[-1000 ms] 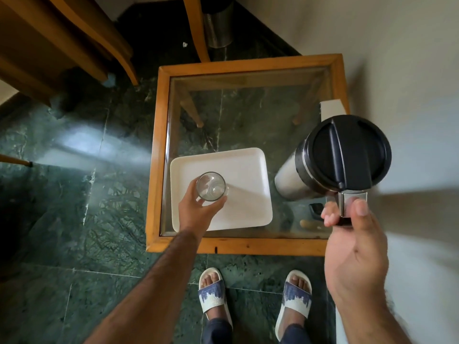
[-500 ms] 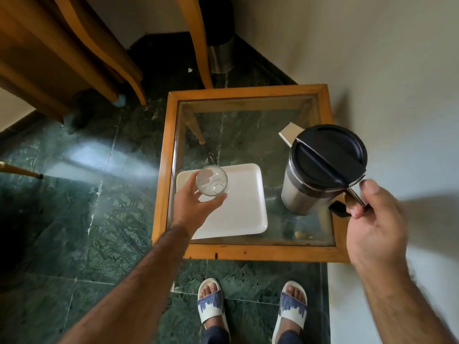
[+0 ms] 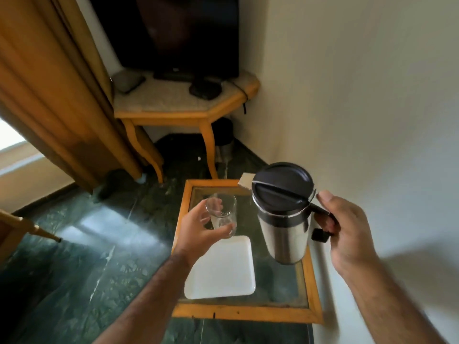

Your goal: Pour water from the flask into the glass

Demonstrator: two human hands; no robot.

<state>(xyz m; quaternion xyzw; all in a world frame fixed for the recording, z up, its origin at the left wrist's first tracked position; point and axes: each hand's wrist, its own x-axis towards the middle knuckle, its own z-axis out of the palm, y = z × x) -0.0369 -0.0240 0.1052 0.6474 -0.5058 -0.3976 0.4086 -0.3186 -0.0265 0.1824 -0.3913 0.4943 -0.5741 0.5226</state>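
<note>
Flask upright in air, right hand wrapped on handle; left hand cupping empty glass just beside, above bench. Risks: lid looks shut; glass slips; spout misses rim, water spills onto tray below hands

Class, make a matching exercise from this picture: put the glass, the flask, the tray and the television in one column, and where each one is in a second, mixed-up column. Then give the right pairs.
Things:
1. glass
2. flask
3. tray
4. television

Places:
A. lying on the glass-topped table
B. held in the left hand
C. standing on the corner stand
D. held by its handle in the right hand

Pairs: 1-B, 2-D, 3-A, 4-C
</note>
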